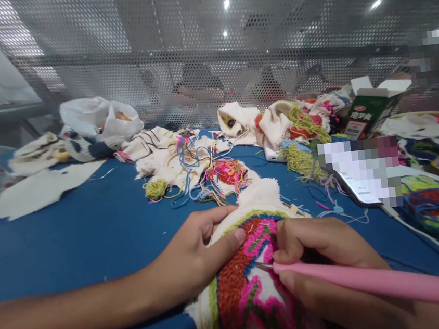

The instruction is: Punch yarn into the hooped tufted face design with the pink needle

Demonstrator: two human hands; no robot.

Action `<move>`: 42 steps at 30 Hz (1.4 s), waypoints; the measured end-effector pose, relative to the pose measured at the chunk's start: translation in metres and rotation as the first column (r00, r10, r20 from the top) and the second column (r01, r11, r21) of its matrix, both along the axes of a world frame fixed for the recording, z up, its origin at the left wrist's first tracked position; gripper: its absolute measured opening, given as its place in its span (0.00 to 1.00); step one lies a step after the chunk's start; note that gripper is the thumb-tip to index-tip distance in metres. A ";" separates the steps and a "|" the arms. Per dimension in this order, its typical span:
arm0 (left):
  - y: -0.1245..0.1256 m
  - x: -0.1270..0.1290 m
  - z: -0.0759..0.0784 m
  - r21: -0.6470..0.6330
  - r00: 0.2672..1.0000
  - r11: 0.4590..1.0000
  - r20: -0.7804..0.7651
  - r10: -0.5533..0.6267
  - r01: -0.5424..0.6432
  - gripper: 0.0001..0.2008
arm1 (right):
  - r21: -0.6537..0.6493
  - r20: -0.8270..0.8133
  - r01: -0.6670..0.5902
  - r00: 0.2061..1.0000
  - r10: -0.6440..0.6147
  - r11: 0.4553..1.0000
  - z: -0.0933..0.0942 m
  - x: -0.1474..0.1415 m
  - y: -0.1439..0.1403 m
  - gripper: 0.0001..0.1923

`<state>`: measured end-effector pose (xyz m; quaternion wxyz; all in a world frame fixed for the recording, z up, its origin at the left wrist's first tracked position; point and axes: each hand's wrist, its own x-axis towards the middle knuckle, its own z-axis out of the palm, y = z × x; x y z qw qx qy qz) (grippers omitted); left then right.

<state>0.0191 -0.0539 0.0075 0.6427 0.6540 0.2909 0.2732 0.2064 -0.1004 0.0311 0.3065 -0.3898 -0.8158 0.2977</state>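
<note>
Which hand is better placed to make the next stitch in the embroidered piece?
Right. The right hand holds the pink tool, its metal tip at the embroidered piece. The left hand rests on the piece, thumb pressing the yarn.

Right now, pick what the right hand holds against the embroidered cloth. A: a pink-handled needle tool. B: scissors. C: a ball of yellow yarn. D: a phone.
A: the right hand pinches a pink-handled needle tool with its metal tip on the embroidered cloth, which the left hand steadies.
</note>
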 end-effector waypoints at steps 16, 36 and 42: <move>-0.002 0.000 0.001 -0.020 1.000 1.000 0.012 0.021 -0.021 0.17 | -0.017 -0.169 0.097 0.981 -0.098 0.995 -0.001 -0.001 -0.008 0.13; -0.007 0.001 0.004 0.138 0.996 0.988 -0.044 0.077 -0.071 0.17 | 0.189 0.186 -0.132 0.978 0.097 0.973 -0.008 -0.004 0.000 0.06; -0.006 0.000 0.002 0.166 0.997 0.985 -0.036 0.063 -0.056 0.16 | 0.235 0.252 -0.068 0.968 0.007 0.970 -0.012 -0.012 0.003 0.05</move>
